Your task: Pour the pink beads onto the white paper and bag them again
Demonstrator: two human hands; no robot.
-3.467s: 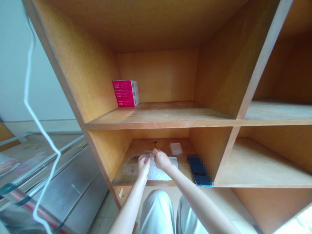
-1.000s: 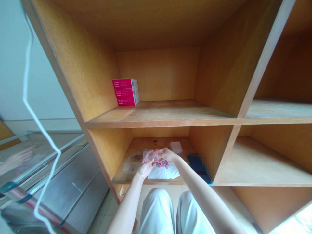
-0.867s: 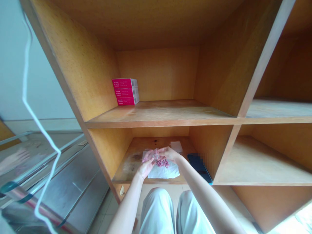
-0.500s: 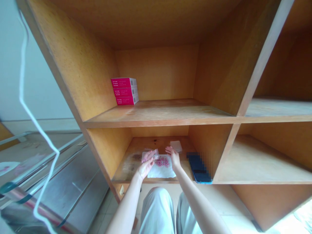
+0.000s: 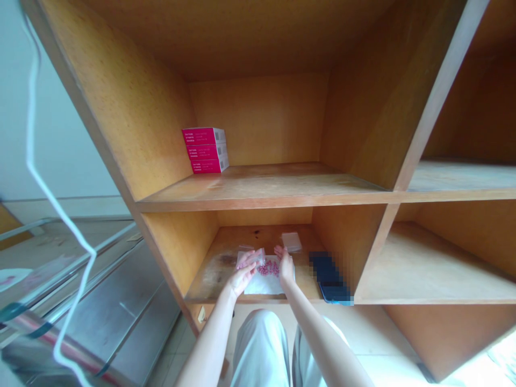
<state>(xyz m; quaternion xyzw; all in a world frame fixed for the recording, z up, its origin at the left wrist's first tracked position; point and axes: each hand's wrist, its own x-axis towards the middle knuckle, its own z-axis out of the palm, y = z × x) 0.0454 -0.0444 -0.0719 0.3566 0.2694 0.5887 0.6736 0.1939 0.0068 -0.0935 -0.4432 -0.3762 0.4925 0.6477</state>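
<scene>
My left hand [image 5: 242,277] is closed on a small clear zip bag [image 5: 260,257], whose mouth points toward the right. Pinkish contents show through near my left fingers, partly covered by them. Small pink beads [image 5: 267,268] lie in a loose pile on a white sheet of paper [image 5: 262,286] on the lower shelf. At the pile's right edge, my right hand [image 5: 286,265] is open, its fingers stretched and leaning left beside the beads. Whether its fingertips touch any bead cannot be made out.
Behind my right hand lies a flat clear packet [image 5: 292,242]. A dark phone-like object [image 5: 328,279], partly pixelated, is by the right wall. Pink boxes [image 5: 205,151] are stacked on the upper shelf [image 5: 266,183]. A white cable [image 5: 56,199] hangs at the left.
My right hand has shifted slightly left and down, closer to the beads. My left hand and the bag have moved a little to the right.
</scene>
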